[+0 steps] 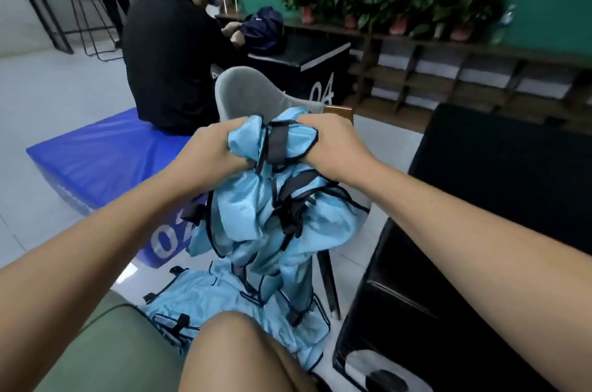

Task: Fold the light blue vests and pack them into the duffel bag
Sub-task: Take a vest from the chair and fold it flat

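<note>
The head view shows two bare hands clenched on one crumpled bunch of light blue mesh vests with black trim (253,206), held up before one grey shell chair (246,93). The left hand (211,148) grips its upper left edge and the right hand (333,140) its upper right. The number of vests in the bunch cannot be told. One more spread light blue vest (217,295) lies below. One dark blue duffel bag (261,28) sits on a black box (307,55) beside a second person in black (166,55).
</note>
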Demonstrator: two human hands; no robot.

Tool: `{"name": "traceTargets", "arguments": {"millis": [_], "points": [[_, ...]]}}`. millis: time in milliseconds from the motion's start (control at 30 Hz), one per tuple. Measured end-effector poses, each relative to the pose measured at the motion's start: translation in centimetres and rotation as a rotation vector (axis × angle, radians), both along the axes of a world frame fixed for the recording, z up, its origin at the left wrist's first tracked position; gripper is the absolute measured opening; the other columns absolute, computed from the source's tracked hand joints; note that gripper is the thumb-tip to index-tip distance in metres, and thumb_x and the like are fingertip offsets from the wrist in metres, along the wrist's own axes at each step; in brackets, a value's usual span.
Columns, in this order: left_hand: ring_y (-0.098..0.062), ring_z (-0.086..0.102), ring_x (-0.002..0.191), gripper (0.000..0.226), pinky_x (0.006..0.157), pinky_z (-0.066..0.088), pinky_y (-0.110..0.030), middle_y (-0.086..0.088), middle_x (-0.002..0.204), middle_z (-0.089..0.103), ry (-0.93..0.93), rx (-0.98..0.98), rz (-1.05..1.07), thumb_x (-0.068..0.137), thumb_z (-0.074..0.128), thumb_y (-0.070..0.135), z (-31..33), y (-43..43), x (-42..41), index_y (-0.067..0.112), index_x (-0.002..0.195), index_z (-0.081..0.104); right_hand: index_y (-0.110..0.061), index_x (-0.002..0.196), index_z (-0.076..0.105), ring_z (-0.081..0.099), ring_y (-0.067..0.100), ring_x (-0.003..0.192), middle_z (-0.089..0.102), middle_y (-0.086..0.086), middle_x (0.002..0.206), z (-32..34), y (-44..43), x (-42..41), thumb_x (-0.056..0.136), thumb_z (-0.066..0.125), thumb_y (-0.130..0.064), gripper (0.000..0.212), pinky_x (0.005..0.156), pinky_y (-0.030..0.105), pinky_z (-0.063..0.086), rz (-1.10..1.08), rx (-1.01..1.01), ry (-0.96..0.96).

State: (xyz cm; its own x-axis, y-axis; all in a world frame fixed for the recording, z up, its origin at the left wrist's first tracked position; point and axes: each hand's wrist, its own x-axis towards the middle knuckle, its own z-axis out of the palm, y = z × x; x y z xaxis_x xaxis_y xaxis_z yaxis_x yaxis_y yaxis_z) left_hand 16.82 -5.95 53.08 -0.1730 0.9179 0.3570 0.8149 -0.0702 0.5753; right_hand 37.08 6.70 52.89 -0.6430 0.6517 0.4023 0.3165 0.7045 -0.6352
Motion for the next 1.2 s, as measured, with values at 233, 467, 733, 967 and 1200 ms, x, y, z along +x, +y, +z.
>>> {"name": "traceTargets", "arguments": {"millis": [233,467,733,967,1200], "points": [[-0.003,0.058,0.076,0.018,0.073,0.049,-0.031,0.012,0.087,0.071,0.015,0.205,-0.124,0.085,0.079,0.018,9.6,4.8,8.2,0.027,0.091,0.064,-0.029,0.065,0.06,0.052,-0.008,0.063,0.064,-0.016,0.068,12.5,1.7,9.6,0.089,0.07,-0.022,0.027,0.058,0.011,0.036,-0.122,0.23,-0.01],[-0.022,0.065,0.088,0.017,0.076,0.051,-0.033,0.008,0.091,0.072,0.077,0.381,-0.234,0.084,0.077,0.022,16.7,10.5,16.3,0.022,0.094,0.063,-0.011,0.09,0.069,0.046,-0.002,0.077,0.065,-0.011,0.079,20.5,4.8,18.3,0.085,0.07,-0.029,0.019,0.07,0.026,0.047,-0.239,0.333,0.092],[0.01,0.056,0.068,0.016,0.059,0.037,-0.007,0.018,0.081,0.067,0.086,0.4,-0.234,0.085,0.073,0.02,18.3,16.4,17.6,0.03,0.089,0.06,-0.014,0.093,0.071,0.048,0.004,0.075,0.076,0.004,0.094,21.5,11.0,18.4,0.084,0.064,-0.026,0.016,0.071,0.027,0.053,-0.339,0.35,0.102],[0.007,0.056,0.071,0.013,0.057,0.037,-0.007,0.014,0.087,0.071,0.075,0.368,-0.136,0.085,0.072,0.024,18.2,21.1,12.8,0.024,0.096,0.065,-0.013,0.092,0.072,0.052,0.004,0.075,0.077,0.003,0.095,20.8,16.8,12.2,0.083,0.062,-0.02,0.014,0.069,0.023,0.051,-0.341,0.309,0.146],[-0.006,0.061,0.076,0.014,0.063,0.044,-0.021,0.011,0.089,0.073,0.041,0.317,-0.039,0.085,0.07,0.022,14.7,25.2,6.4,0.022,0.098,0.066,-0.022,0.092,0.076,0.068,0.01,0.084,0.076,-0.007,0.089,17.1,20.9,5.1,0.086,0.065,-0.016,0.014,0.068,0.011,0.049,-0.321,0.222,0.143]]}}
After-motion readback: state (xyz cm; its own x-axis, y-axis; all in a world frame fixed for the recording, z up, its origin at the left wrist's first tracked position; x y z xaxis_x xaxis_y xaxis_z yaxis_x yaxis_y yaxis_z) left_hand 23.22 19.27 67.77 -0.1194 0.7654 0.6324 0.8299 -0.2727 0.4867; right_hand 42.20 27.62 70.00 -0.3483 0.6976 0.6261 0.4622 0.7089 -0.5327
